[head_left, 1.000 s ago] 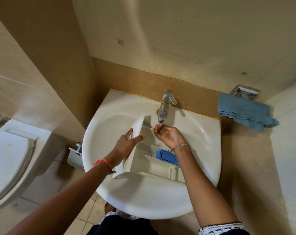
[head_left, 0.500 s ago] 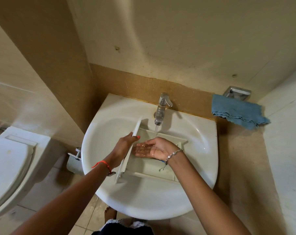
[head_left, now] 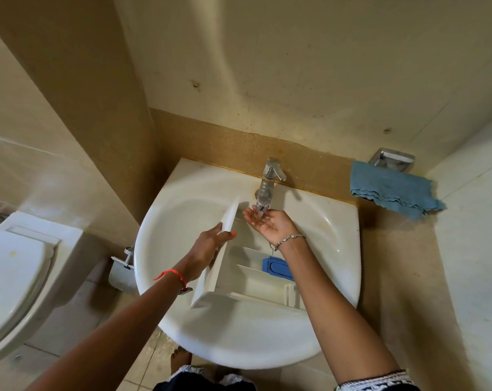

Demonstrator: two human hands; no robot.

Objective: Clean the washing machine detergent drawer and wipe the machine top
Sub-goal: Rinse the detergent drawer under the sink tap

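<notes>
While the left hand [head_left: 208,246] gripped the detergent drawer's [head_left: 247,280] front panel in the sink [head_left: 338,235], the right hand [head_left: 270,221] lay cupped open, holding nothing, under the tap [head_left: 267,187].

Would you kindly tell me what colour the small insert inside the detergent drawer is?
The insert in the detergent drawer is blue, clearest in the head view.

The detergent drawer [head_left: 253,286] is white, with one bright blue insert [head_left: 277,267]. The washbasin [head_left: 239,337] and toilet [head_left: 10,277] are white too, and the tap [head_left: 270,176] is silvery chrome. The cloth [head_left: 391,190] is mid-blue and the wall [head_left: 295,66] cream, with a tan speckled band [head_left: 225,145] behind the washbasin. The left hand [head_left: 208,246] has an orange thumbnail and an orange-red wristband [head_left: 171,273]. The other wrist has a silver bracelet [head_left: 291,237].
</notes>
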